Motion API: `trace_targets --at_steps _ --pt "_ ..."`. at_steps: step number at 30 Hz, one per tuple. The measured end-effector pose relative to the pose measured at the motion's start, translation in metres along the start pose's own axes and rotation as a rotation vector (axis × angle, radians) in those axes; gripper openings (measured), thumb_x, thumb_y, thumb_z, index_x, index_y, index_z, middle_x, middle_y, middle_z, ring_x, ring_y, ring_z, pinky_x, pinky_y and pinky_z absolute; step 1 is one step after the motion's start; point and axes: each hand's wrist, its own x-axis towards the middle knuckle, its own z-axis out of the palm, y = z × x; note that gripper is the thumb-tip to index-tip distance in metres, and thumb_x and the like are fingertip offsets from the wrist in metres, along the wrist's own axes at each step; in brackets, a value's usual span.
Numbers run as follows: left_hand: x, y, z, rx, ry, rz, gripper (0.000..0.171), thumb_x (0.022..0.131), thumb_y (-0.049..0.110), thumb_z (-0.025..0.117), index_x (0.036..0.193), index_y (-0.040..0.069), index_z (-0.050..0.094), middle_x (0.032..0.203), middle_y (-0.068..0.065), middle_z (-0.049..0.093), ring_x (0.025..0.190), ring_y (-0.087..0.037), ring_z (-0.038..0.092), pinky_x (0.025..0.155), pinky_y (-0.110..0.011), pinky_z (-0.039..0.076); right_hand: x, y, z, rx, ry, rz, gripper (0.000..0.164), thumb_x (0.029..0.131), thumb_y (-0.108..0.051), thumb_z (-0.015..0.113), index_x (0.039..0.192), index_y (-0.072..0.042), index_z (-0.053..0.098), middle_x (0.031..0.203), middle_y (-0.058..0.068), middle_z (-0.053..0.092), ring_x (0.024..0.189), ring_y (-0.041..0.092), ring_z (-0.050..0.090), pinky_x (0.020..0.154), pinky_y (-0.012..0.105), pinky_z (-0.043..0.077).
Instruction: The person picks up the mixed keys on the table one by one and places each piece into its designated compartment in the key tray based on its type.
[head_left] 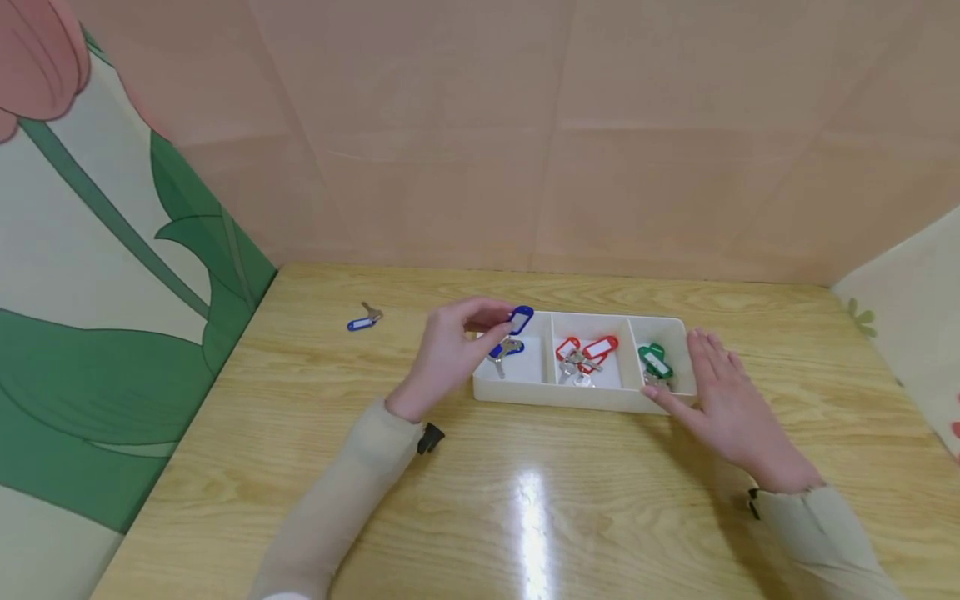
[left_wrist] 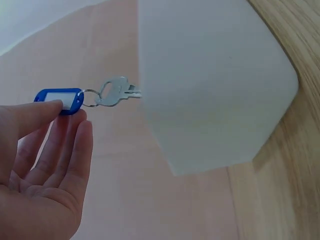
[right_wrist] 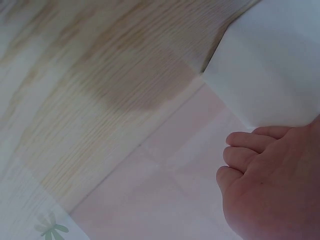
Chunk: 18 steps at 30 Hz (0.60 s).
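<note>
My left hand [head_left: 453,346] pinches a blue key tag [head_left: 521,318] between thumb and fingers above the left compartment of a white three-compartment box [head_left: 570,398]. From the tag's ring hangs a silver key [left_wrist: 114,91], its blade partly hidden behind the box wall in the left wrist view. Another blue tag [head_left: 513,347] lies in that compartment below. Red key tags [head_left: 600,347] with keys fill the middle section, and green ones [head_left: 657,363] lie in the right section. At the box's right end rests my right hand [head_left: 731,408], fingers extended along the side, thumb at the front rim.
Farther left on the wooden table [head_left: 420,517] lies one more blue-tagged key [head_left: 362,323]. A pinkish cloth wall [head_left: 525,167] rises behind the table, and a flower-patterned panel [head_left: 97,375] stands on the left.
</note>
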Motion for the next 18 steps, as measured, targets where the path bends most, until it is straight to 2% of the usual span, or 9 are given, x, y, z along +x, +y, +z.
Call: trace_targets --at_steps 6,12,18 --pt "0.006 -0.012 0.005 0.006 -0.036 -0.052 0.020 0.094 0.004 0.074 0.113 0.006 0.074 0.101 -0.006 0.074 0.087 -0.009 0.069 0.079 -0.023 0.057 0.001 0.002 0.002 -0.003 -0.014 0.007 0.103 0.098 -0.052 0.063 0.160 0.003 0.003 0.163 0.032 0.008 0.152 0.042 0.000 0.121 0.047 -0.008" --pt "0.013 -0.022 0.011 0.029 -0.078 -0.123 0.021 0.093 0.003 0.075 0.114 0.007 0.075 0.097 -0.002 0.074 0.085 -0.010 0.068 0.077 -0.023 0.057 0.000 0.001 0.001 0.004 -0.010 0.003 0.102 0.098 -0.051 0.064 0.160 0.005 0.004 0.163 0.033 0.008 0.152 0.042 0.000 0.121 0.047 -0.007" --pt "0.015 -0.027 0.015 0.045 -0.100 -0.156 0.021 0.094 0.006 0.074 0.115 0.009 0.075 0.097 0.000 0.073 0.086 -0.010 0.068 0.078 -0.022 0.056 0.001 0.001 0.001 0.003 -0.016 0.005 0.102 0.098 -0.051 0.063 0.160 0.004 0.003 0.163 0.032 0.007 0.152 0.042 -0.001 0.121 0.047 -0.008"
